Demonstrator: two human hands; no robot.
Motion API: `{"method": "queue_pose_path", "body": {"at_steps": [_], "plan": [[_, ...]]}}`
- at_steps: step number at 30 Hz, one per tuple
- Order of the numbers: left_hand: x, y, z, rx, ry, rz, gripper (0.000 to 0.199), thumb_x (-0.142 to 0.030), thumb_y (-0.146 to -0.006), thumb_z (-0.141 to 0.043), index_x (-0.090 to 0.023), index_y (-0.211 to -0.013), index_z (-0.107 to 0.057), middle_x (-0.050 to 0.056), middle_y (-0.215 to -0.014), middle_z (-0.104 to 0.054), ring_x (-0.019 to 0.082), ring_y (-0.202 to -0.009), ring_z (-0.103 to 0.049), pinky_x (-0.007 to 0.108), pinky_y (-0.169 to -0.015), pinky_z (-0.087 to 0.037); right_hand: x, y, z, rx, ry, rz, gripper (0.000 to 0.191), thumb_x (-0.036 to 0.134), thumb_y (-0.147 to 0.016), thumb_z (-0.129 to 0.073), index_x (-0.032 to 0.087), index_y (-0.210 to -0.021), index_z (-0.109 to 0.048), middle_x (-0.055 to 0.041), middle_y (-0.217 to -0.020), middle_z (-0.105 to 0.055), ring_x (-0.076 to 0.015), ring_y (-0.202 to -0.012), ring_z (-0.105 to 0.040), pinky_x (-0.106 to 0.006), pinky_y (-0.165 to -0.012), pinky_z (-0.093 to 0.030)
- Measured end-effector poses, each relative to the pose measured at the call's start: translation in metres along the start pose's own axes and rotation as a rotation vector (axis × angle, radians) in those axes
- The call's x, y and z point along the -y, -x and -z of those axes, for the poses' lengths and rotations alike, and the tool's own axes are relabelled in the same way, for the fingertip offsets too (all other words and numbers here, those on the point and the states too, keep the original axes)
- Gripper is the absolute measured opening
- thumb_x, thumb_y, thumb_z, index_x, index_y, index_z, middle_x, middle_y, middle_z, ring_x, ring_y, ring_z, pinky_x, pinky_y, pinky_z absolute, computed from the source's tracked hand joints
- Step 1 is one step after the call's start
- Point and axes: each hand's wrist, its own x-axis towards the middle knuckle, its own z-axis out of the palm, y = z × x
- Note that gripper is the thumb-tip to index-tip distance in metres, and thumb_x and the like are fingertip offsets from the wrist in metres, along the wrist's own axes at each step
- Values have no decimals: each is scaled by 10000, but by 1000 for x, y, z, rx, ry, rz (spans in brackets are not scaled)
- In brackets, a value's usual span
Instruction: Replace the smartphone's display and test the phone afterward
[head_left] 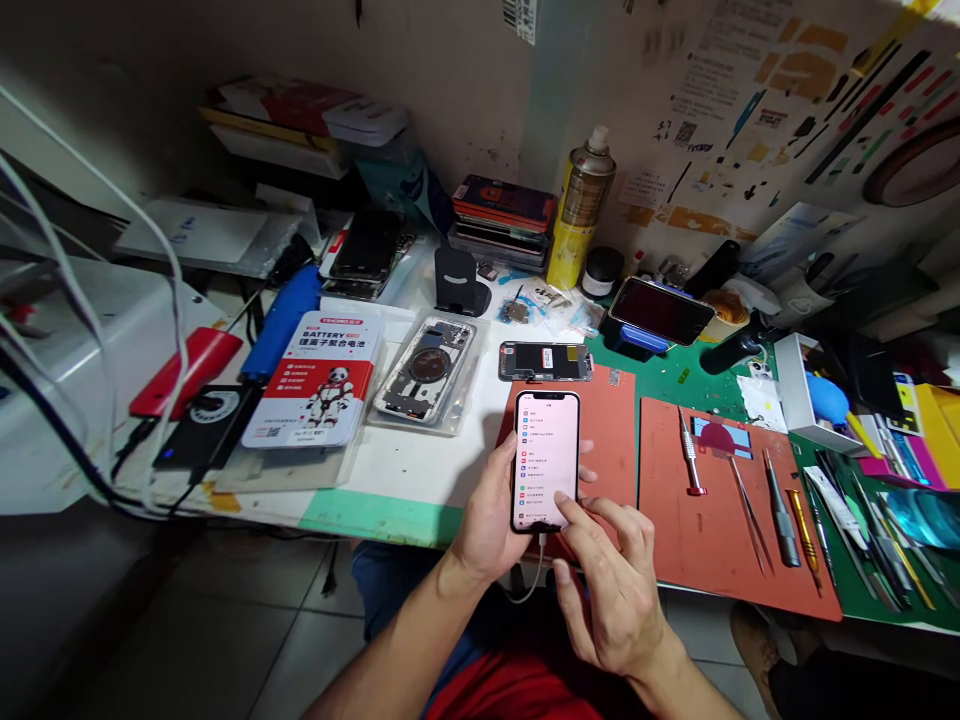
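A: From the head view, where is the phone (545, 455) in relation to the grip?

B: Inside it. The left hand (484, 525) has its grip closed around the phone: palm against the left edge and lower part, fingers passing behind, tips showing beyond the right edge.

A: And the right hand (615, 575)?

B: Its grip is loose and carries nothing I can see. The fingers are partly bent, with one fingertip over the lower right of the lit screen. Whether it touches the glass or hovers just above, I can't honestly say from this angle.

A: Which way does the phone point?

B: Its long axis runs away from the person, nearly straight up the view. The notched end is farthest off, the screen faces up toward the wearer, and a white cable (541, 568) meets the near end.

A: What lies around it?

B: The phone is held above the near part of a red mat (615, 425) on the surface (427, 470). Just beyond its top, a display part (545, 361) lies crosswise. To the left, an opened phone housing (424, 368) sits slanted in a clear tray; to the right, tweezers (744, 500) rest on a second mat (712, 560).
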Motion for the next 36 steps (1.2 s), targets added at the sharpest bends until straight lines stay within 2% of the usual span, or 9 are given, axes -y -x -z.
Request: {"method": "queue_pose_path", "body": {"at_steps": [11,18,22,28,32,36], "plan": [[-1,-1,1,-1,-29,-1,540,-560,-1048,-524,-160,-1364,-703,181,-1299,-749,327,-1047,-755,444,-931,-601,0,-3,0,0,28,-8,344,138,-990,-550,36,-1307,-636,-216,-1386,-710,-345,-1212,-593,-502,-975,-456],[-1,0,5,36,-38,80,646,-619,-1043,-464,-119,-1391,-681,233,-1225,-758,323,-913,-768,378,-727,-601,4,-1,1,-145,8,11,235,33,-930,-613,90,-1151,-669,-187,-1195,-784,-267,-1019,-652,-442,-870,-534],[0,-1,4,30,-51,84,665,-618,-1047,-443,-98,-1389,-677,244,-1213,-756,317,-888,-761,345,-653,-580,5,-1,3,-154,13,11,180,0,-903,-651,121,-1033,-683,-147,-1048,-816,-243,-908,-657,-424,-812,-531],[0,-2,2,15,-60,64,663,-619,-1044,-456,-96,-1388,-672,242,-1209,-756,307,-872,-756,354,-682,-579,5,1,2,-161,-26,34,183,-13,-903,-636,90,-1048,-680,-183,-1080,-805,-249,-926,-664,-425,-811,-533],[-1,0,1,15,-62,68,668,-628,-1039,-462,-89,-1364,-685,242,-1201,-758,285,-825,-747,359,-708,-580,5,-1,2,-136,-1,13,177,1,-876,-668,112,-1013,-687,-163,-1093,-805,-251,-933,-657,-428,-846,-524],[-2,1,0,11,-68,69,655,-627,-1040,-468,-88,-1319,-713,226,-1169,-771,266,-811,-742,359,-752,-585,3,-7,6,-88,7,51,236,47,-879,-615,93,-1096,-694,-185,-1148,-789,-278,-1003,-662,-437,-873,-523]]}}
